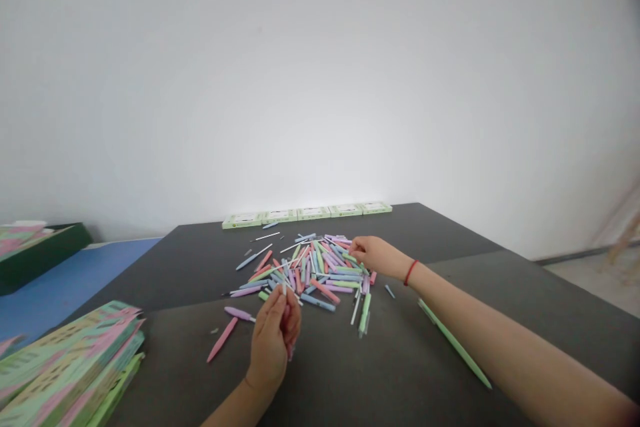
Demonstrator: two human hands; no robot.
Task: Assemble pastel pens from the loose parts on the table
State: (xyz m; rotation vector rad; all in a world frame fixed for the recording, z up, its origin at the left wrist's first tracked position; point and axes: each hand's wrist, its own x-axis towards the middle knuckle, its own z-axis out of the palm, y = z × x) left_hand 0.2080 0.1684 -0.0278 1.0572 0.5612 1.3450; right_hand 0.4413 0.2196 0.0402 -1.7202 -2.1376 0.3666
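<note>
Leftmost, a dark green tray (47,257) rests on a blue surface (107,267), and nearer me a stack of printed packets (75,367) fans out. Next along the dark tabletop (170,347) come a pink pen piece (223,340), slanting with its tapered end toward me and to the left, and a purple pen piece (237,313), lying almost crosswise, its thin pale end toward my left hand (273,330). That hand's fingers are pinched around a slim white piece (285,289), which points up and away from me; a bit of purple shows below the hand, too hidden to identify.

Just beyond those fingertips and left of my other hand spreads the pile of pen parts (305,273), its long axes crossing every which way. Behind it, a row of flat boxes (305,213) runs along the wall. My right hand (370,253) is the nearer one to the pile: its fingers are bent narrow at the right far edge, and I can't tell whether they grip anything. Right of the pile lies a small blue cone (390,291), then, beside my forearm, a green pen piece (455,343), slanting with its tapered end toward me and to the right.
</note>
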